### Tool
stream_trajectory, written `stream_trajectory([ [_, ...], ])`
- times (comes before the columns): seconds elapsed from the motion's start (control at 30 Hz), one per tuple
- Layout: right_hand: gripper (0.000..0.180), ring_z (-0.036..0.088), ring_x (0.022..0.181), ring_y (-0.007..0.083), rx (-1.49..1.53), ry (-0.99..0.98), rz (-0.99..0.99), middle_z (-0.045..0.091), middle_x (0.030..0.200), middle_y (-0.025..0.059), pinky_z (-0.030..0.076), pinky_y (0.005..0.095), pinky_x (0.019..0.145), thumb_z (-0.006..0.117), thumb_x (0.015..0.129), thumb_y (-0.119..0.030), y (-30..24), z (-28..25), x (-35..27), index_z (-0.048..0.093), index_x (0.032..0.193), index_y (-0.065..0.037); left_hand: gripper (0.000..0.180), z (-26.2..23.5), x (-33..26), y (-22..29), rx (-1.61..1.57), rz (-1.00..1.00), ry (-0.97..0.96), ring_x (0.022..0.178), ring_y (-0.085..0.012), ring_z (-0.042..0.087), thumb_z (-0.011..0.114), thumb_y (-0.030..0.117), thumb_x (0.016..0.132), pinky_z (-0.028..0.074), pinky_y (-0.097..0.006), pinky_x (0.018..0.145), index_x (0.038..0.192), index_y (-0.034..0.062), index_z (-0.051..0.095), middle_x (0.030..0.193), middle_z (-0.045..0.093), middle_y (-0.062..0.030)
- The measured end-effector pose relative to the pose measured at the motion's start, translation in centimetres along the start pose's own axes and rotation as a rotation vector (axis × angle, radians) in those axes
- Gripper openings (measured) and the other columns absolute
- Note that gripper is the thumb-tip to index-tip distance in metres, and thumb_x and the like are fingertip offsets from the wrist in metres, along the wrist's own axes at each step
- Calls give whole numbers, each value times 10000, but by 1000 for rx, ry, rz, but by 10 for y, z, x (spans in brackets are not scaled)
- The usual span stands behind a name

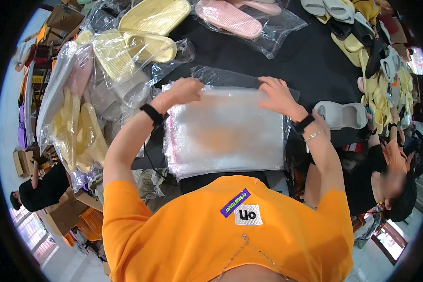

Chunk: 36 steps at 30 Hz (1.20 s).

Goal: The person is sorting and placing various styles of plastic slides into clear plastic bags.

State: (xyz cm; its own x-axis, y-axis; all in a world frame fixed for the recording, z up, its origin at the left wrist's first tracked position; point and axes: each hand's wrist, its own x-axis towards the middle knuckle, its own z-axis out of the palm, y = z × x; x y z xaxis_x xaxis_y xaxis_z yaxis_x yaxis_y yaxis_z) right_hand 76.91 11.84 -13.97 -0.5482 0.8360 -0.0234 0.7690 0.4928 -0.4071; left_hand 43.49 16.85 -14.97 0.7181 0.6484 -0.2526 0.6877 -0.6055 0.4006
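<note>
A thick stack of clear plastic bags lies on the black table right in front of me. My left hand pinches the far left edge of the top bag. Over at the far right edge, my right hand grips the same bag with curled fingers. Both wrists wear black bands. A grey slide sandal lies just right of my right wrist.
Bagged yellow sandals and pink sandals lie beyond the stack. More bagged pairs pile up at the left. Loose sandals in several colours heap at the right. A person in black sits at the right; another crouches at lower left.
</note>
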Motion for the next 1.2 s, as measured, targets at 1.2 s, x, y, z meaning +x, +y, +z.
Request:
stream_trajectory([
  [1.2, 652, 458, 1129, 307, -66, 160, 194, 487, 1215, 136, 331, 427, 959, 668, 693, -255, 4, -21, 34, 393, 1275, -153, 421, -25, 50, -29, 29, -164, -27, 939, -356, 573, 588, 177, 660, 457, -424, 803, 1062, 52, 591, 981, 615, -191],
])
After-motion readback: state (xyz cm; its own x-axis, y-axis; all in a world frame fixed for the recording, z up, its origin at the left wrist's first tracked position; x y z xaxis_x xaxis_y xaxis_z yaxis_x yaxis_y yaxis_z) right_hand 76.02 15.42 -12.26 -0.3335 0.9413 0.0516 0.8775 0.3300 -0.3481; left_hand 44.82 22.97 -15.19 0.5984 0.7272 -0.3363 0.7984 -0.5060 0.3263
